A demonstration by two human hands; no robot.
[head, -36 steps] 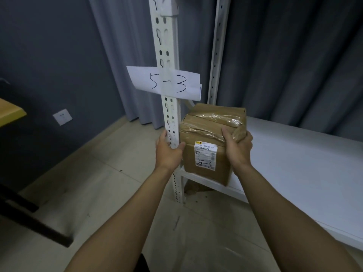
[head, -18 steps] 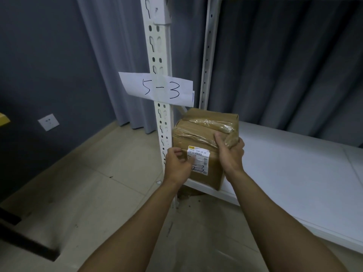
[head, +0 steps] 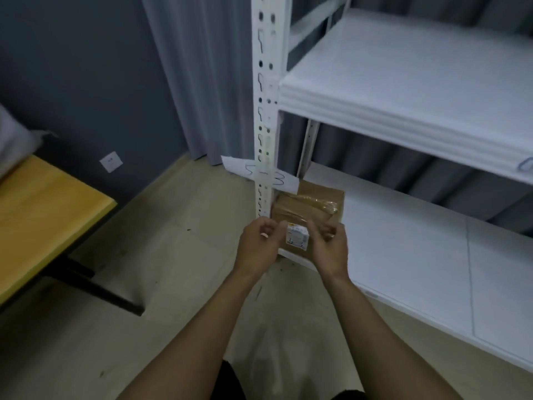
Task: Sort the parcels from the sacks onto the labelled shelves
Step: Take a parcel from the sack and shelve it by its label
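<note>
Lower shelf [head: 403, 255], left end: parcel [head: 308, 206], label [head: 297, 237] facing person; left hand [head: 259, 246], right hand [head: 328, 246] fingers [head: 320, 228] curled, grip unclear.

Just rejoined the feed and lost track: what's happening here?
A person's left hand and right hand are at the front of a brown taped cardboard parcel. It sits on the white metal lower shelf, at its left end beside the upright carrying a white paper label reading 5-3. Both are curled; the blur hides whether they grip it.

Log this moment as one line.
parcel: on lower shelf by 5-3 label | left hand: loosely curled, at parcel front | right hand: same | grip: none seen
</note>
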